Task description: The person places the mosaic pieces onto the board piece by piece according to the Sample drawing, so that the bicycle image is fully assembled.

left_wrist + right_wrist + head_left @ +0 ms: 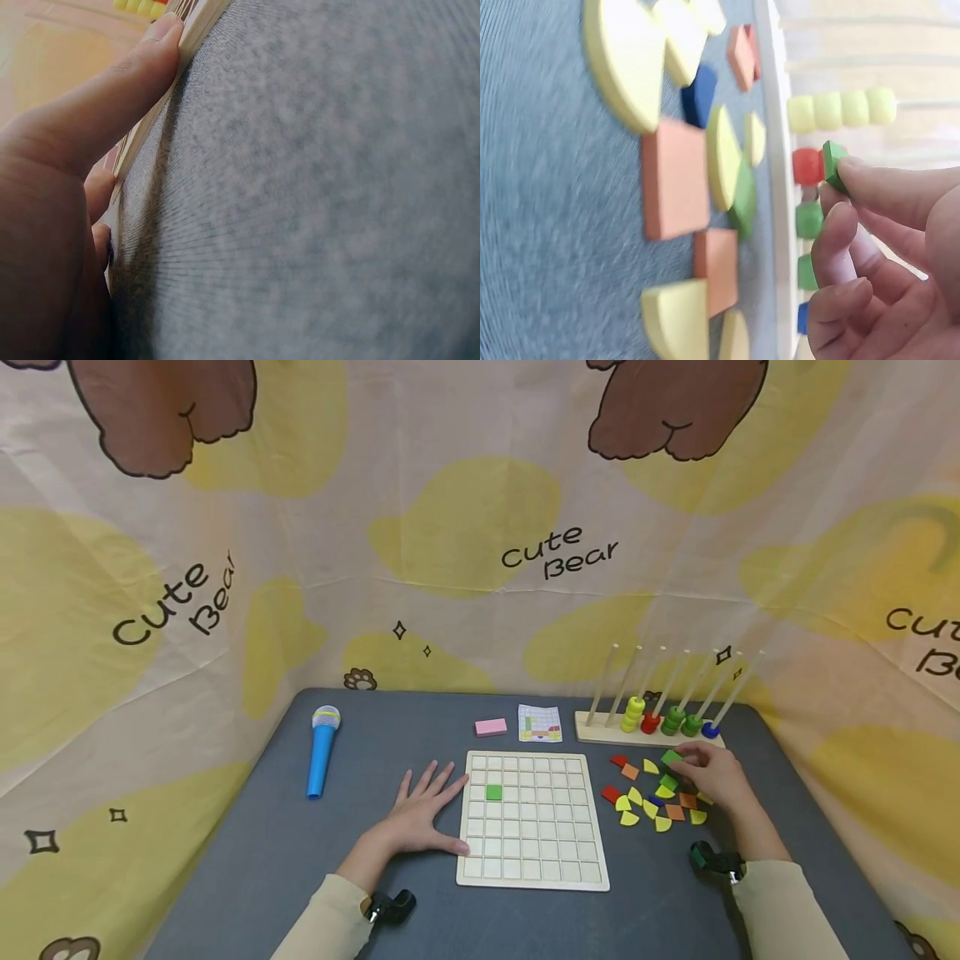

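With one green tile (493, 792) set in the grid board (534, 868), our right hand (712, 774) pinches seemingly another green piece (833, 166); left hand (426, 814), spread, steadies the board.

cream sleeves (780, 902), black wrist cameras (390, 906)

Your grid board (532, 820) lies mid-worktop (247, 860), one tile (493, 792) set in it. The loose pieces (651, 797) lie to its right, the bead rack (649, 731) behind them. The card (539, 723) and block (491, 727) sit behind the board, the microphone (323, 750) far left.
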### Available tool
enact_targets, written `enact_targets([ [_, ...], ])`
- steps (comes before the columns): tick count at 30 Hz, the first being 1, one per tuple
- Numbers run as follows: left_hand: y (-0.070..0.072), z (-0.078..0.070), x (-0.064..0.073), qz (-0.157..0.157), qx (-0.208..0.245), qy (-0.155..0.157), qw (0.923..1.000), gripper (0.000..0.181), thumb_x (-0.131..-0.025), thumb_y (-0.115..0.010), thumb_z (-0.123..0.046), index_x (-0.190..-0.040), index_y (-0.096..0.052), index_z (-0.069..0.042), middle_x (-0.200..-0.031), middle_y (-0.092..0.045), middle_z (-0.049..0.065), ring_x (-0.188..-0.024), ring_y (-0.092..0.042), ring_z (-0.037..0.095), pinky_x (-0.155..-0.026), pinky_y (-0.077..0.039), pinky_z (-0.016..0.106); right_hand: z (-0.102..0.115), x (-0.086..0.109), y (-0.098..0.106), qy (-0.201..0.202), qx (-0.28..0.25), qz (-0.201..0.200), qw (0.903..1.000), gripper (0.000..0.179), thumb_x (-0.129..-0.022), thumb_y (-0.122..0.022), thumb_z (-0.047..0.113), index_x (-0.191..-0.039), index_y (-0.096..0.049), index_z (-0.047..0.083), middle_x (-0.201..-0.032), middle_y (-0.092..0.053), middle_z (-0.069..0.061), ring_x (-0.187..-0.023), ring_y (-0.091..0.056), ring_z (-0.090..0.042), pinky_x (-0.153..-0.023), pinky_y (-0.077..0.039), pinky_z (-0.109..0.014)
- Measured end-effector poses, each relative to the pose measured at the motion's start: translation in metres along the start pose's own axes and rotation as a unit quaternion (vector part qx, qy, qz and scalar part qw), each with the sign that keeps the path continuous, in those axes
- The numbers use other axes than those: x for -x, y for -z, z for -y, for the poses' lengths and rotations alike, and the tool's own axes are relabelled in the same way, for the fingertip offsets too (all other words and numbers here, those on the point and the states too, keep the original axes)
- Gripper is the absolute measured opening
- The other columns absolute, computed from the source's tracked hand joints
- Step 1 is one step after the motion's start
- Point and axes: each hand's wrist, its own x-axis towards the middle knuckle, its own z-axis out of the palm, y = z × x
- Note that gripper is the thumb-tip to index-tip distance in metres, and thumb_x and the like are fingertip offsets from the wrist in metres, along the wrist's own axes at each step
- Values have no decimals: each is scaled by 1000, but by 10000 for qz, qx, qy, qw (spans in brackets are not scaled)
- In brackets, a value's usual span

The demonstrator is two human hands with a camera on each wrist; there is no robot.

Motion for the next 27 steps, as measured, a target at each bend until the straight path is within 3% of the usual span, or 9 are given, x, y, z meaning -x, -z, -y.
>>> enact_targets([
  [13,1,-1,0,22,-11,0,10000,117,-67,-70,-83,-162,-21,-35,-171,-10,0,-158,4,32,-119,8,68,32,10,-6,229,-397,276,9986,44,-99,-65,36,-127,-63,2,-115,-68,-21,-97,-65,-33,-78,-57,-37],
  [27,1,0,-1,27,-18,4,10000,117,-67,-70,-83,-162,-21,-35,-171,-10,0,-158,4,33,-119,9,67,68,16,-28,901,-246,102,9956,34,-95,-73,24,-117,-70,-2,-99,-73,-15,-85,-65,-28,-66,-53,-28],
])
